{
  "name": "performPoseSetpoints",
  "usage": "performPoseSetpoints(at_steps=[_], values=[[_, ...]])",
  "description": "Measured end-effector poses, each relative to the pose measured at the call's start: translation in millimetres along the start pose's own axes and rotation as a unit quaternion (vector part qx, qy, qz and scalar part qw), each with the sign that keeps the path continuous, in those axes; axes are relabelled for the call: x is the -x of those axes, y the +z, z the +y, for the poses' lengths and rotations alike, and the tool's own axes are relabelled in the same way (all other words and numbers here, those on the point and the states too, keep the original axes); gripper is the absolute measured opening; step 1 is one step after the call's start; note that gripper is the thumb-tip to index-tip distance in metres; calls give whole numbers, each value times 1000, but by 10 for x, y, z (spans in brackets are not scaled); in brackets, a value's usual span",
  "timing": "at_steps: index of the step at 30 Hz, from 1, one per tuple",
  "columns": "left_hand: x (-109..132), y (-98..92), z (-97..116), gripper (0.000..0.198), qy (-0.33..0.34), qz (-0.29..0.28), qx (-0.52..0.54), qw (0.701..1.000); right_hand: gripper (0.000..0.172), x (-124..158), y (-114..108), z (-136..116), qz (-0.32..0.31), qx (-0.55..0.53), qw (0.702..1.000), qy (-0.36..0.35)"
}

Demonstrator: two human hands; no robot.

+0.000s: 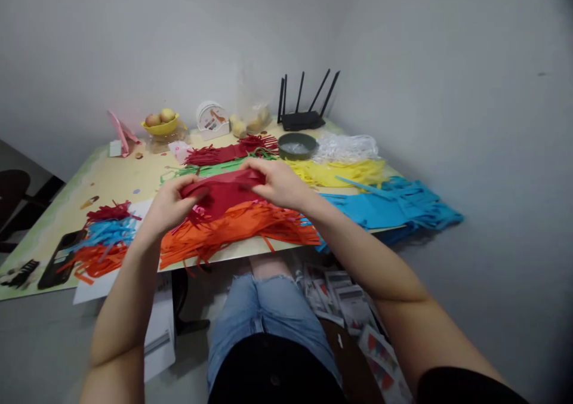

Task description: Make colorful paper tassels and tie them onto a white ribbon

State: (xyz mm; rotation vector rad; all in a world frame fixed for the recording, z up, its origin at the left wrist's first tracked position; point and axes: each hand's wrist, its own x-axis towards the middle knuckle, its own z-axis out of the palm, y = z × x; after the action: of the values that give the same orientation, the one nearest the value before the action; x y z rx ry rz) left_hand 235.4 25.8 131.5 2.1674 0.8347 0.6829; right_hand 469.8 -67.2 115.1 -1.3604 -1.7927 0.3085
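Observation:
Between my two hands a sheet of dark red fringed tissue paper (222,194) is stretched by its upper edge. My left hand (174,204) grips its left end, fingers curled round it. My right hand (277,182) pinches the right end between thumb and fingers. Directly below lies a pile of orange fringed paper (242,228) along the table's front edge. Behind the held sheet sit another red fringed bundle (221,154) and a green one (210,169), partly hidden by my hands. Yellow (342,172) and blue fringed bundles (385,207) lie to the right.
Small red, blue and orange fringe pieces (107,234) lie on white paper at left, beside a black phone (60,259). Farther back stand a yellow fruit bowl (161,127), a dark round dish (297,145), clear plastic (347,147) and a router (303,120). Printed packets (353,302) lie below.

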Motion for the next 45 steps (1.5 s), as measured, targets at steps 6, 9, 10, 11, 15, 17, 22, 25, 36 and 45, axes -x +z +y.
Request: performPoseSetpoints(at_steps=[6, 9, 10, 11, 15, 17, 22, 25, 36, 45], values=[[106, 12, 52, 32, -10, 55, 140, 989, 26, 173, -108, 29, 25, -164, 986, -1], [143, 34, 46, 28, -26, 77, 189, 979, 32, 220, -95, 95, 23, -240, 970, -17], [151, 38, 48, 24, -26, 75, 199, 977, 31, 228, -98, 117, 24, -242, 970, -31], [157, 35, 54, 21, -21, 68, 200, 977, 31, 232, -109, 137, 25, -237, 970, -44], [159, -67, 117, 23, 35, -6, 113, 993, 42, 237, -256, 198, -11, -204, 978, -42], [140, -147, 159, 32, 60, -71, 64, 994, 47, 236, -375, 224, -57, -193, 979, -29], [31, -166, 181, 27, 83, -112, 37, 990, 35, 197, -604, 306, -171, -185, 966, -56], [-35, -58, 133, 14, 76, -56, 56, 994, 37, 162, -603, 338, -167, -169, 970, -53], [-149, 88, -41, 35, 37, -19, 58, 997, 20, 36, -287, 320, -108, -77, 991, 1], [-158, 142, -2, 28, -7, -6, 26, 1000, 13, 85, -203, 309, -31, -130, 991, 13]])
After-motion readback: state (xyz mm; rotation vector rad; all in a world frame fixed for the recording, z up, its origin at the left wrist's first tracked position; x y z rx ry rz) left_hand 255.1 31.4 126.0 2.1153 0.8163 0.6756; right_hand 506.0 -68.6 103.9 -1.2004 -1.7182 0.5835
